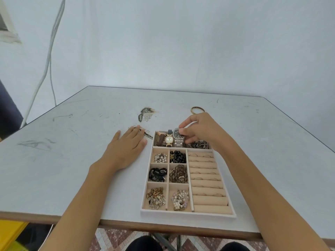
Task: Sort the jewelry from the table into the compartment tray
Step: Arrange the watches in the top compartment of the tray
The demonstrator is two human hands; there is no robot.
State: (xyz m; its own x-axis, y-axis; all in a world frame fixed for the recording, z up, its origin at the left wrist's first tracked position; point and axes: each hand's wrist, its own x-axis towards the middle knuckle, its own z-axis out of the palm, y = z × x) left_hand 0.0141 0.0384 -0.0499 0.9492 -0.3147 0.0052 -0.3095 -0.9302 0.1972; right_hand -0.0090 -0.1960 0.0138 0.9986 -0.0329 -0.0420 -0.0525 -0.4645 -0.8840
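One view, head camera.

1. Table [72, 160]: pale grey top, scuffed and marked.
2. Compartment tray [188, 215]: beige, near the front edge, right of centre. Long far compartment, six small squares on the left, ring rolls [208, 178] on the right with thin rings seated in several slots.
3. Silver watch [177, 135]: in the far compartment, dark dial tilted up, metal strap trailing down. Beside it on the left stands a gold watch [169, 139]; dark metal pieces lie at the compartment's right end.
4. Small squares: pearl pieces, black beads, black bands, brown beads, gold chains, a pearl and pink cluster.
5. Right hand [201, 129]: over the far compartment, thumb and forefinger pinching the silver watch's case, other fingers curled.
6. Left hand [126, 147]: flat on the table just left of the tray, fingers straight and close together, tips at a thin dark chain [147, 135].
7. Gold bangle [197, 109]: on the table just beyond the right hand.
8. Loose jewellery heap [146, 115]: silvery and dark, on the table beyond the left hand.
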